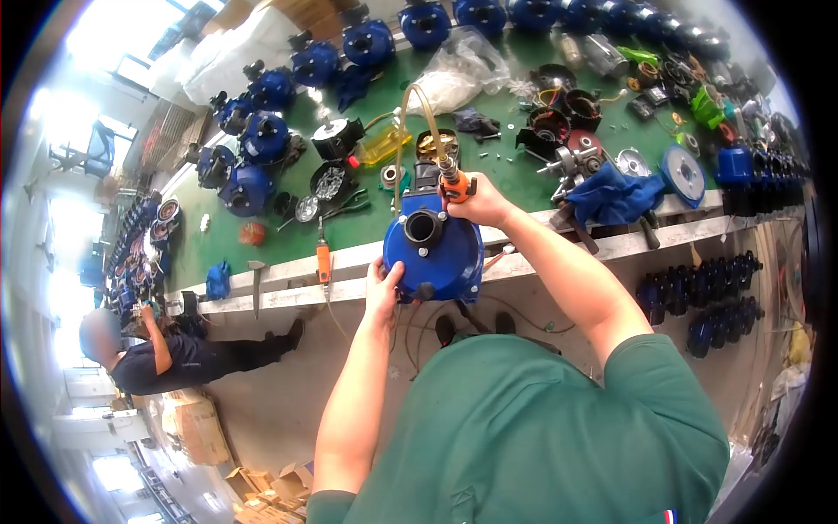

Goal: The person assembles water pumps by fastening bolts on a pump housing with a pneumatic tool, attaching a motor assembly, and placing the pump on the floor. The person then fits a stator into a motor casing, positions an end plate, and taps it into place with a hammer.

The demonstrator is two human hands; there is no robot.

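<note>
The left hand [382,293], half-curled, grips the blue pump's [453,256] left edge, seemingly steadying it; the right hand [480,203] wraps an orange driver [455,187] at its far side.

Looks like an assembly workshop, judging by the long green-topped surface [358,240], rows of rounded blue metal housings [368,42] and an orange hose-fed power tool [455,188] (brown cardboard boxes [271,485] too).

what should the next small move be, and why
Perhaps line the orange tool up with a silver bolt head by the black port: the right hand holds the tool close to the blue housing, and the left hand grips the housing's side.
</note>
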